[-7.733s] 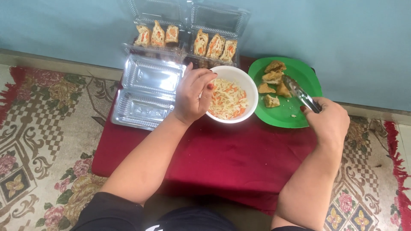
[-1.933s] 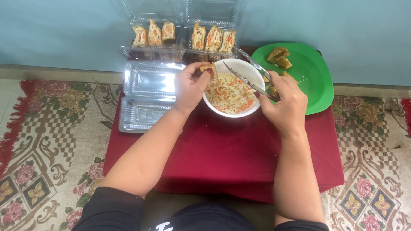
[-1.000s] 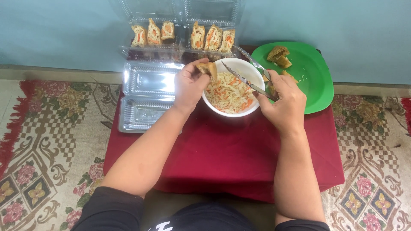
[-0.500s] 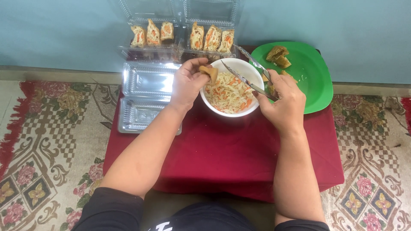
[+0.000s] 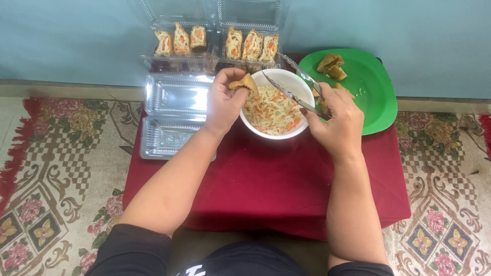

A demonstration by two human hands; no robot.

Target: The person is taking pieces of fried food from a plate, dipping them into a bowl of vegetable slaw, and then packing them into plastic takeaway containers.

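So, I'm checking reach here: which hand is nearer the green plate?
Right. The right hand, holding metal tongs, sits at the green plate's left edge; the left hand is across the white bowl.

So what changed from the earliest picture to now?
The right hand brought the metal tongs from the green plate over the white bowl of shredded vegetables. The left hand took up a fried brown pocket. The filled pieces in the clear trays stayed.
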